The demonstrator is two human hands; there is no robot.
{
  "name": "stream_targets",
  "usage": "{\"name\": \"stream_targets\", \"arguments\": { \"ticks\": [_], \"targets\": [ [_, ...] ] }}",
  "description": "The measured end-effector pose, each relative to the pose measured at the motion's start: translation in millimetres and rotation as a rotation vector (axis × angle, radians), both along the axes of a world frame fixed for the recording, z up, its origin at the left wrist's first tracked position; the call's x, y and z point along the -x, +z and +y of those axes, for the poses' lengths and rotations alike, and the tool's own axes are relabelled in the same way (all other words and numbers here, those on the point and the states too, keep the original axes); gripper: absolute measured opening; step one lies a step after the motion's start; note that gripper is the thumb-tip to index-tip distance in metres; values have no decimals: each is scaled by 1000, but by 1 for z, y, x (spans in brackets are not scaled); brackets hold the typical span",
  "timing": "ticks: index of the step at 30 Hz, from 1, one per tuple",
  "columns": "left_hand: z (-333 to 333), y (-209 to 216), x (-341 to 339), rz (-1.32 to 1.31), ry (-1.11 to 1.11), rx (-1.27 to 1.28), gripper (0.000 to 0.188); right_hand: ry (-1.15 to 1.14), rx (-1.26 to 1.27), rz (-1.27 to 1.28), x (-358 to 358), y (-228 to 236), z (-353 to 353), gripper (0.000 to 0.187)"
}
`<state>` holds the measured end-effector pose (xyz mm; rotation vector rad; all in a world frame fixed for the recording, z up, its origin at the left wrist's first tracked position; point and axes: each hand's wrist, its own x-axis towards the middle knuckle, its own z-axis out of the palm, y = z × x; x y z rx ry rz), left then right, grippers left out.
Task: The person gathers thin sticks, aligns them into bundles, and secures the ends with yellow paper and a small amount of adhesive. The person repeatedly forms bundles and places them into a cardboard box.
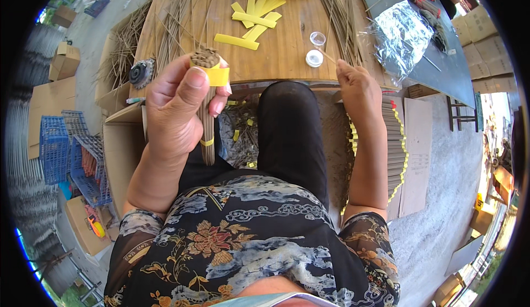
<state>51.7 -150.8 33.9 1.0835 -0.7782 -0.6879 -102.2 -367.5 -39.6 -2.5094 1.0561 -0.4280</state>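
Note:
My left hand (175,104) is closed around a bundle of thin brown incense sticks (207,130), held upright over my lap. A yellow paper strip (219,77) wraps the bundle's top, with one end sticking out to the right under my thumb. Lower down, a narrow yellow band (207,142) circles the same bundle. My right hand (360,89) pinches a thin wooden stick (327,56) at the table's front edge. Its tip points toward a small round pot (314,58) of white paste. Beyond that sits a clear round cap (317,38).
Loose yellow strips (256,20) lie on the wooden table (292,25), with incense sticks (343,22) strewn on both sides. Clear plastic wrap (402,33) covers part of the grey table. Stacked banded bundles (395,147) stand right of my legs; a cardboard box (124,158) and blue crates (91,169) are left.

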Motion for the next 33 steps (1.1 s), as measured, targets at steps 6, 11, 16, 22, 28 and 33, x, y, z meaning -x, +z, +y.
{"name": "stream_targets", "arguments": {
  "ticks": [6, 11, 16, 22, 28, 33],
  "targets": [
    [-8, -4, 1, 41, -46, 7, 34, 86, 176, 169, -18, -12, -3, 16],
    [-4, -7, -2, 43, -35, -26, 36, 121, 245, 226, -34, -22, -12, 18],
    [-5, -5, -6, 38, -3, 1, 36, 69, 172, 187, -39, -14, -13, 18],
    [-4, -4, -10, 70, 23, 37, 32, 38, 113, 233, -36, 3, -10, 17],
    [-5, -3, -12, 84, 57, 62, 30, 55, 165, 135, -27, -5, -14, 16],
    [-5, -3, -11, 112, 64, 62, 28, 53, 147, 176, -25, -4, -13, 16]
  ]
}}
